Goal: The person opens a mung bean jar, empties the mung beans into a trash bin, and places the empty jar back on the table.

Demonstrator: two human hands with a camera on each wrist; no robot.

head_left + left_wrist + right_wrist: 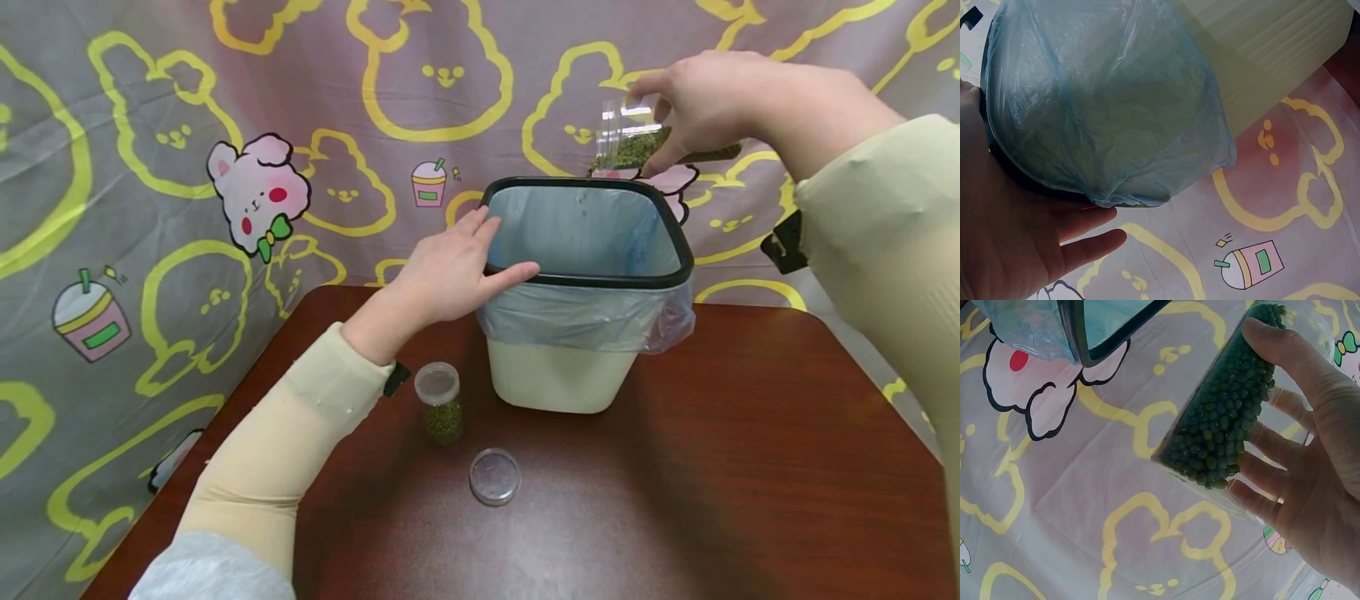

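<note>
My right hand (708,100) grips a clear jar (630,148), tipped nearly on its side above the far right rim of a bin. Green mung beans (1216,425) lie along the jar's lower side, its mouth facing left. The bin (562,375) is cream-coloured, with a black rim (600,281) and a pale blue liner bag (585,317) folded over the outside. Against the rim's left side rests my left hand (450,271), thumb spread and fingers extended; the left wrist view shows two straight fingers (1094,247) beside the bag.
On the brown table (390,525), left of the bin, stands a second lidded jar (441,408) with green beans inside. A round clear lid (495,477) lies flat in front of it. Behind hangs a grey curtain (285,92) with yellow cartoon outlines.
</note>
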